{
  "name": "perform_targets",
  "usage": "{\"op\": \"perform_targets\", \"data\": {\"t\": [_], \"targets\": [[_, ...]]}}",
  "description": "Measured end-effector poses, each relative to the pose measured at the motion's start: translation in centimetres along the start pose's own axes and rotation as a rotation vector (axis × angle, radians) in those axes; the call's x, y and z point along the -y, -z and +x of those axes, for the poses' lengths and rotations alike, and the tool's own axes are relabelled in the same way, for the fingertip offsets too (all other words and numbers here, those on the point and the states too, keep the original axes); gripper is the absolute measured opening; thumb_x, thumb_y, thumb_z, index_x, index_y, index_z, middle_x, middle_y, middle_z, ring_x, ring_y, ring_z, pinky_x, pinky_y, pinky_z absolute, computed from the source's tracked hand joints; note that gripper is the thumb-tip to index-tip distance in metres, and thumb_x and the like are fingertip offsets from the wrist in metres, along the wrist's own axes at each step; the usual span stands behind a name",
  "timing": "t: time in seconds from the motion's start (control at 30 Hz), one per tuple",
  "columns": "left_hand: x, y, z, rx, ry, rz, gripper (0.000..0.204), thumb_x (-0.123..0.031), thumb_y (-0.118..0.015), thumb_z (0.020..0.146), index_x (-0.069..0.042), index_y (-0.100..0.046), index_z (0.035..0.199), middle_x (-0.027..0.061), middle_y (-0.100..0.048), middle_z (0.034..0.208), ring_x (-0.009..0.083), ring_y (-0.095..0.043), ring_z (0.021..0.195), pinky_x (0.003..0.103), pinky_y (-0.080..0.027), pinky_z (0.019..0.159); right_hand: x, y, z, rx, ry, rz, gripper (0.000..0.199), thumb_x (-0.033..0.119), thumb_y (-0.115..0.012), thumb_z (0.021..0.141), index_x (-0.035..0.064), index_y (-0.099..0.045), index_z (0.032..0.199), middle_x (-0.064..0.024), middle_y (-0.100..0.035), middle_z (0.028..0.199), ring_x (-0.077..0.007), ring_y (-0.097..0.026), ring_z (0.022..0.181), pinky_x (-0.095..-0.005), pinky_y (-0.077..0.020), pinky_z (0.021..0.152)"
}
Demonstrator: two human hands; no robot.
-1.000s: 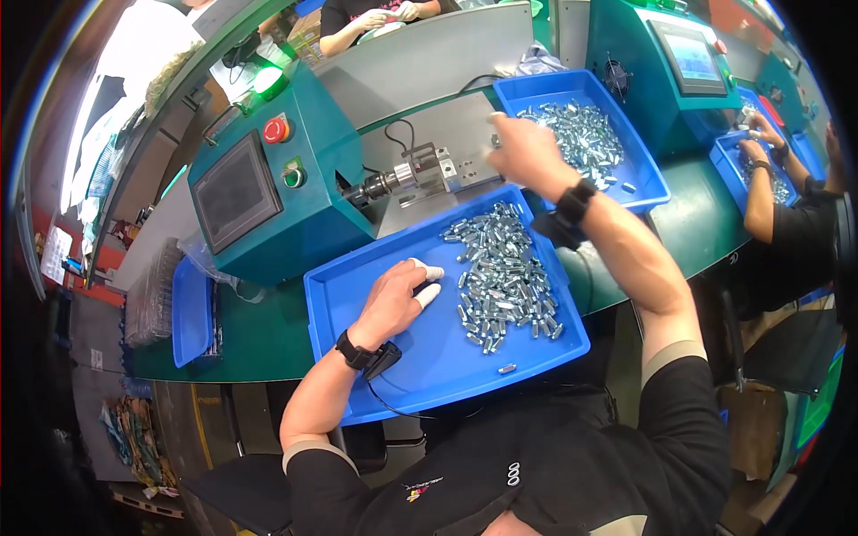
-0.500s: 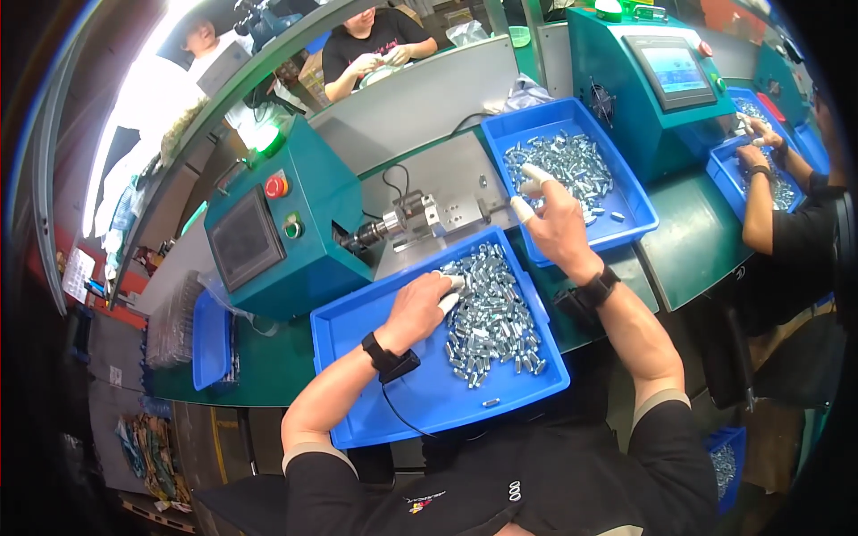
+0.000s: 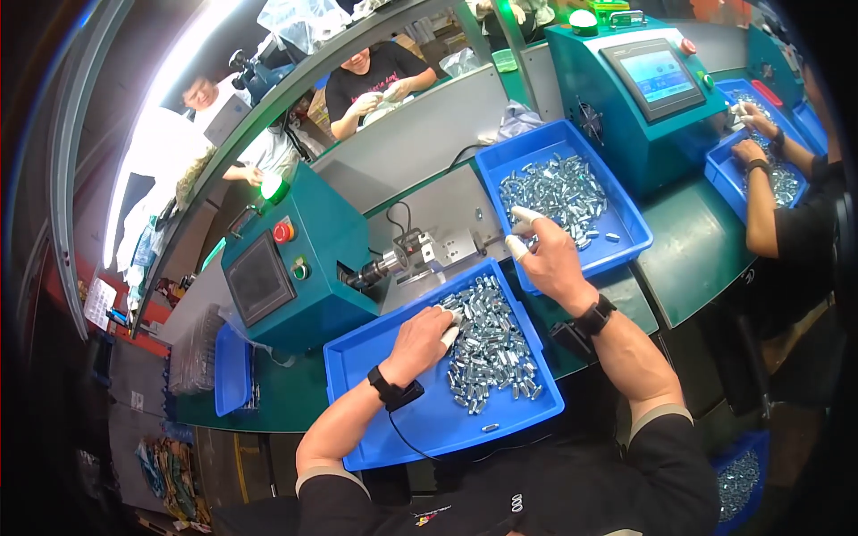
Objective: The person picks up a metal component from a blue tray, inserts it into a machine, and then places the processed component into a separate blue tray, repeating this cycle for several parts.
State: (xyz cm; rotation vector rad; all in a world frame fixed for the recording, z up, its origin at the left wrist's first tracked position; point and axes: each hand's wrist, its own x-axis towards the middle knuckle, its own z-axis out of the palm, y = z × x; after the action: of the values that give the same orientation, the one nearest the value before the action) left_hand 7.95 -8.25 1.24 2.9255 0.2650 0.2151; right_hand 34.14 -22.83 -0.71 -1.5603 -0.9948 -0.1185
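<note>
My left hand (image 3: pixel 420 344), with a black wrist strap and white fingertip covers, lies in the near blue tray (image 3: pixel 393 429). Its fingers are curled and pinched on small silvery metal parts at the left edge of the heap (image 3: pixel 496 344). My right hand (image 3: pixel 547 257), wearing a black watch, hovers over the near rim of the far blue tray (image 3: pixel 626 214). Its covered thumb and forefinger are spread apart with nothing between them. That tray holds more of the same metal parts (image 3: pixel 552 189).
A teal machine (image 3: pixel 331 268) with a dark screen, red button and metal chuck (image 3: pixel 384 265) stands behind the near tray. A second teal machine with a touchscreen (image 3: pixel 657 76) is at the right. A co-worker's hands (image 3: pixel 746 152) work in another blue tray. People sit across the bench.
My right hand has drawn back from the middle of the far tray to its near rim. My left hand has slid right, from the bare tray floor into the heap of parts.
</note>
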Motion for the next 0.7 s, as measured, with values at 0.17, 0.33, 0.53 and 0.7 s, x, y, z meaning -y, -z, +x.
{"op": "perform_targets", "data": {"t": [0.17, 0.33, 0.53, 0.7], "targets": [[0.1, 0.5, -1.3, -0.057, 0.139, -0.242, 0.021, -0.008, -0.078, 0.094, -0.004, -0.074, 0.114, 0.014, -0.075, 0.102, 0.0322, -0.073, 0.096, 0.041, -0.058, 0.085, 0.5, 0.4, 0.0, 0.008, -0.047, 0.024, 0.047, 0.012, -0.079, 0.095, -0.0002, -0.069, 0.139, -0.0144, -0.079, 0.107, -0.0182, -0.072, 0.075, -0.0312, -0.0575, 0.066], [1.0, 0.2, -3.3, -0.108, 0.268, -0.357, 0.02, -0.007, -0.078, 0.096, -0.002, -0.073, 0.114, 0.0135, -0.077, 0.105, 0.0266, -0.075, 0.096, 0.037, -0.059, 0.087, 0.4, 0.5, 0.1, 0.0, -0.044, 0.027, 0.045, 0.013, -0.079, 0.095, -0.0013, -0.07, 0.136, -0.0152, -0.079, 0.107, -0.0186, -0.073, 0.078, -0.0314, -0.0582, 0.067], [1.6, 0.7, -5.2, -0.064, 0.441, -0.392, 0.021, -0.008, -0.078, 0.097, -0.002, -0.072, 0.116, 0.0125, -0.077, 0.104, 0.0237, -0.074, 0.095, 0.037, -0.059, 0.086, -0.1, 0.0, 0.2, -0.004, -0.015, 0.049, 0.041, 0.014, -0.079, 0.096, -0.0021, -0.071, 0.133, -0.0157, -0.08, 0.106, -0.0183, -0.075, 0.082, -0.0314, -0.0589, 0.068], [1.4, 0.9, -5.8, -0.036, 0.428, -0.324, 0.02, -0.008, -0.077, 0.096, -0.002, -0.072, 0.115, 0.013, -0.076, 0.104, 0.0254, -0.073, 0.092, 0.037, -0.059, 0.084, -0.3, 0.2, 0.1, 0.009, -0.029, 0.052, 0.039, 0.014, -0.079, 0.097, -0.0029, -0.071, 0.132, -0.0156, -0.08, 0.106, -0.0176, -0.076, 0.085, -0.0303, -0.0595, 0.068]]}}
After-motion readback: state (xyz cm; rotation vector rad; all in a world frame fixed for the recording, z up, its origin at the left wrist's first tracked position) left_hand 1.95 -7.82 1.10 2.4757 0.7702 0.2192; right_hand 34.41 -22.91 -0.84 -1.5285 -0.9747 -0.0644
